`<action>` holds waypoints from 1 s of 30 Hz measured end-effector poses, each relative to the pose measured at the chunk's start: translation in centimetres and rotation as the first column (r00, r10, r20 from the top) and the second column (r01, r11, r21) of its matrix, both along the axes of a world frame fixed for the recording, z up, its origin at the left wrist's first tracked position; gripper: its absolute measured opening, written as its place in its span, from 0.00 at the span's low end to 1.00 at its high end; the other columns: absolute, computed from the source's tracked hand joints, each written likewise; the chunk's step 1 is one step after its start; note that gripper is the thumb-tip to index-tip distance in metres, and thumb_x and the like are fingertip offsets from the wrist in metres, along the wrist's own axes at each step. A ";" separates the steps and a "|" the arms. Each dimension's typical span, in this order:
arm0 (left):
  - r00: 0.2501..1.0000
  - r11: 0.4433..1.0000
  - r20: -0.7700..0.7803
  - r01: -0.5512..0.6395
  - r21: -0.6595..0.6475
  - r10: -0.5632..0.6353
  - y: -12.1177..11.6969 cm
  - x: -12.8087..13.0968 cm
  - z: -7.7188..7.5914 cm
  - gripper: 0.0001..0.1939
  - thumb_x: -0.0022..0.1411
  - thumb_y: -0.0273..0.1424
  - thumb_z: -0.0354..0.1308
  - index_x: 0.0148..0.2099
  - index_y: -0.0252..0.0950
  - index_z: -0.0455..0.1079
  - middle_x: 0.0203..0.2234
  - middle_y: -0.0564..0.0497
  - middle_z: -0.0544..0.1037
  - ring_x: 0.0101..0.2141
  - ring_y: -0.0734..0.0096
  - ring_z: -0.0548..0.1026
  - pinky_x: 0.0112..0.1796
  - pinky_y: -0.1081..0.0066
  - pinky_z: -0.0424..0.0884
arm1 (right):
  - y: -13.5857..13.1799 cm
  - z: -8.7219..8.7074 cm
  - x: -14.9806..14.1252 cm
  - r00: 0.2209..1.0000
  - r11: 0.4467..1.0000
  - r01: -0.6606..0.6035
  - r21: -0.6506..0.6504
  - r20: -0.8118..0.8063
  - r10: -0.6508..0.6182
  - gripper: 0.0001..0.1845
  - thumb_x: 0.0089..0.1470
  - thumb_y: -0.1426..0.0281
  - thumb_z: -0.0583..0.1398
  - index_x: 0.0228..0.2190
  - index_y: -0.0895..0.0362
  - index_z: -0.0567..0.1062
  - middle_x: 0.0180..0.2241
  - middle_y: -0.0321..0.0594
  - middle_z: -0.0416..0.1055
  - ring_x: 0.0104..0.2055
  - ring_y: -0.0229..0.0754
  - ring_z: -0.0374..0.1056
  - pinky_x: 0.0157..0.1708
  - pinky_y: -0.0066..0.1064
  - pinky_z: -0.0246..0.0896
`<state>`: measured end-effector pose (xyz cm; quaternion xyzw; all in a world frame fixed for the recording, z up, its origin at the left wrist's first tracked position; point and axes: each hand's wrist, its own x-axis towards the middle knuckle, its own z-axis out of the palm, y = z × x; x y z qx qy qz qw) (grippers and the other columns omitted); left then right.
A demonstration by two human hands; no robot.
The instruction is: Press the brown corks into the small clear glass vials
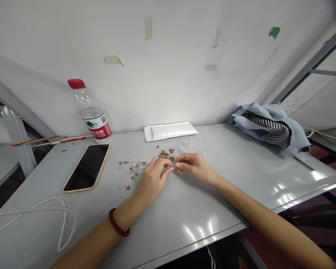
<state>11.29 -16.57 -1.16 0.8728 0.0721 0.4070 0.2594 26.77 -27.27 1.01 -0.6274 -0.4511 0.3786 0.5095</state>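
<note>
My left hand (152,180) and my right hand (193,167) meet above the grey metal tabletop (184,209), their fingertips pinching a tiny object (172,166) between them. It is too small to identify, though it looks like a bead. A cluster of small brown beads (165,154) lies just beyond my fingers. Further left, more brown beads are mixed with small clear plastic pieces (133,169). More clear pieces (186,147) are scattered beyond my right hand. A dark red bead bracelet (117,223) circles my left wrist.
A black smartphone in a beige case (87,168) lies left of the beads. Behind it stands a red-capped water bottle (94,114). A white padded envelope (170,131) lies at the back, a folded blue and striped garment (271,129) at right, and a white cable (39,213) at front left.
</note>
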 end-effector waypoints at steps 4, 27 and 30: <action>1.000 1.000 0.014 0.016 -0.017 -0.016 0.0 0.0 0.1 0.05 0.64 0.22 0.52 0.37 0.37 0.66 0.28 0.53 0.75 0.30 0.73 0.74 0.31 0.72 0.72 | 0.1 0.1 -0.2 0.998 1.000 -0.026 0.001 -0.056 0.026 0.08 0.51 0.66 0.63 0.31 0.59 0.76 0.24 0.37 0.73 0.27 0.36 0.69 0.34 0.33 0.66; 0.993 0.985 -0.012 0.112 -0.127 -0.115 -0.6 -0.2 0.9 0.05 0.64 0.26 0.56 0.34 0.37 0.70 0.26 0.53 0.77 0.28 0.73 0.74 0.31 0.72 0.71 | 0.0 -0.3 -0.6 0.986 0.995 -0.080 0.058 -0.139 0.087 0.10 0.51 0.64 0.64 0.30 0.59 0.77 0.23 0.36 0.73 0.25 0.35 0.68 0.31 0.30 0.66; 0.992 0.984 -0.052 0.107 -0.143 -0.116 -0.6 -0.2 0.8 0.05 0.64 0.27 0.56 0.34 0.37 0.71 0.27 0.53 0.77 0.29 0.72 0.75 0.31 0.71 0.71 | 0.1 -0.6 -0.5 0.982 0.994 -0.094 0.059 -0.158 0.103 0.10 0.51 0.64 0.64 0.30 0.59 0.77 0.23 0.36 0.73 0.25 0.34 0.68 0.30 0.30 0.66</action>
